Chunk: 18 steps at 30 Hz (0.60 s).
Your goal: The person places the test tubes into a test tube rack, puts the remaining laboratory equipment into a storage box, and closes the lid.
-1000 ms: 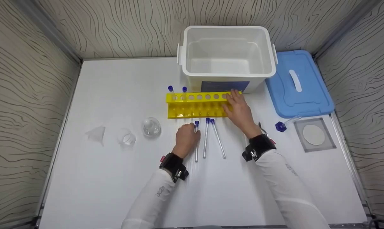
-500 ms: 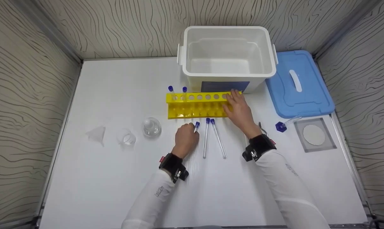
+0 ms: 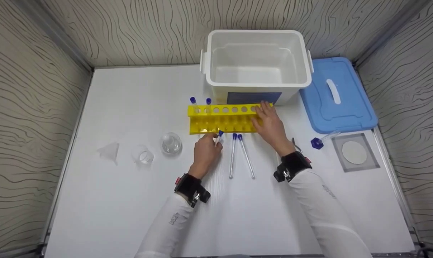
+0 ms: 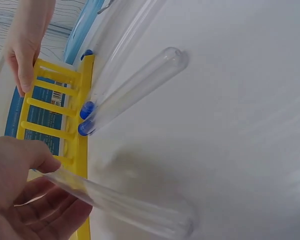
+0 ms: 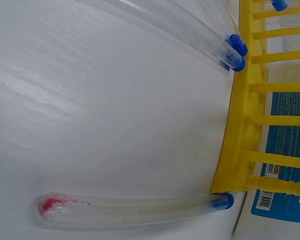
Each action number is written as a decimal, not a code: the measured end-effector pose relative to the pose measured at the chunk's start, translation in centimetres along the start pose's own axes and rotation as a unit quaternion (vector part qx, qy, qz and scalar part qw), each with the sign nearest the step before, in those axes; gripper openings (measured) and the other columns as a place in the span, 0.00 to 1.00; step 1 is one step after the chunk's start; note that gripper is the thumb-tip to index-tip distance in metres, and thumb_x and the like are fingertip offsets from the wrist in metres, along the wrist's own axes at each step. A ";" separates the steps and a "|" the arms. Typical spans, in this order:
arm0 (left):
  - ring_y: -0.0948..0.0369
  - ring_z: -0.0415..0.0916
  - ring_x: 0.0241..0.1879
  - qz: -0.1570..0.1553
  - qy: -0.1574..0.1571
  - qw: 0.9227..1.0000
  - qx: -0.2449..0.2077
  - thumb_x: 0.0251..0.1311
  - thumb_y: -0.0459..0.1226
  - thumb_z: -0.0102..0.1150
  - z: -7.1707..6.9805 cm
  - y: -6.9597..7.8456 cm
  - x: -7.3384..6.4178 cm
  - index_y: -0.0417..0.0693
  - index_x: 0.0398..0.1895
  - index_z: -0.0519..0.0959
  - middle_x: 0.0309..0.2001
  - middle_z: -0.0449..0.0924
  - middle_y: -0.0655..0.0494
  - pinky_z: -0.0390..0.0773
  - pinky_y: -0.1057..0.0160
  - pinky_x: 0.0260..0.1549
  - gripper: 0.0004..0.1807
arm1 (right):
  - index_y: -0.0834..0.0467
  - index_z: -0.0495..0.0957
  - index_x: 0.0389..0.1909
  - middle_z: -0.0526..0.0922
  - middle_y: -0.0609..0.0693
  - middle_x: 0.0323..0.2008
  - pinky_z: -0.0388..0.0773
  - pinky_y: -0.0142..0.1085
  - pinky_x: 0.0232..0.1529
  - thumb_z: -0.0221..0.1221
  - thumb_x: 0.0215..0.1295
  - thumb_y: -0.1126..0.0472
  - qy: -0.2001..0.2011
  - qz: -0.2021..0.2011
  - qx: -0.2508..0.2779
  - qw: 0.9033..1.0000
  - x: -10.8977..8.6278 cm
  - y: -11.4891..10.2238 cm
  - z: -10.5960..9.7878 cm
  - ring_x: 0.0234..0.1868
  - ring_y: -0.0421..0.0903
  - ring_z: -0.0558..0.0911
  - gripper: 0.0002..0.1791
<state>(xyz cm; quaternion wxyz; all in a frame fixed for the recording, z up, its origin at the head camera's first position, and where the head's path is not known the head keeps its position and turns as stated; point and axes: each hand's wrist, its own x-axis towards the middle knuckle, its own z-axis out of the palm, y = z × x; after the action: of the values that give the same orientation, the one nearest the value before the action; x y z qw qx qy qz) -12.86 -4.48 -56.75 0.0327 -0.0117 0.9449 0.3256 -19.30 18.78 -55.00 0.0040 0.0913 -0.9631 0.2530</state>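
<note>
My left hand (image 3: 206, 152) pinches a clear test tube (image 4: 125, 205) between thumb and fingers. Its blue cap (image 3: 220, 133) shows just in front of the yellow test tube rack (image 3: 225, 123), and the tube is tilted. My right hand (image 3: 271, 125) grips the rack's right end, its fingers over the top edge and its thumb on the front. Two blue-capped tubes stand in the leftmost holes. A pair of capped test tubes (image 3: 232, 157) lies on the table between my hands. Under my right wrist lies another capped tube (image 5: 135, 212) with a red smear inside its rounded end.
A white bin (image 3: 254, 85) stands behind the rack, with a blue lid (image 3: 342, 111) to its right. Leftward are a flask (image 3: 171, 144), a small beaker (image 3: 144, 156) and a funnel (image 3: 109, 152). A grey square mat (image 3: 370, 152) and a purple-based glass piece (image 3: 317, 143) lie right.
My left hand has picked up the leftmost loose test tube from the table, tilted it and brought its cap nearer the rack. The right hand stays on the rack.
</note>
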 end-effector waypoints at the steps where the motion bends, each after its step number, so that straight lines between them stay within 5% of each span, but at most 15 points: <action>1: 0.57 0.79 0.30 0.000 -0.001 1.000 -0.003 0.61 0.37 0.62 -0.1 0.1 0.0 0.43 0.48 0.83 0.35 0.86 0.49 0.81 0.58 0.33 0.14 | 0.62 0.68 0.69 0.59 0.64 0.75 0.51 0.53 0.79 0.54 0.73 0.51 -0.001 0.001 -0.001 1.000 0.0 0.0 0.0 0.78 0.61 0.57 0.30; 18: 0.60 0.75 0.30 0.019 0.039 0.998 -0.044 0.62 0.38 0.61 -2.4 2.0 0.2 0.46 0.51 0.81 0.36 0.84 0.51 0.78 0.66 0.31 0.15 | 0.60 0.70 0.68 0.59 0.66 0.75 0.54 0.56 0.77 0.53 0.74 0.51 0.001 -0.007 -0.005 1.000 0.0 0.0 -0.1 0.77 0.62 0.58 0.28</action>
<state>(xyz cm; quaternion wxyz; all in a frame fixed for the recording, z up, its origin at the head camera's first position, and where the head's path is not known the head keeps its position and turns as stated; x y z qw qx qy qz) -13.31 -4.41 -53.64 -0.0105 -0.0077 0.9303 0.3666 -19.27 18.82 -54.94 0.0075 0.0977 -0.9637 0.2483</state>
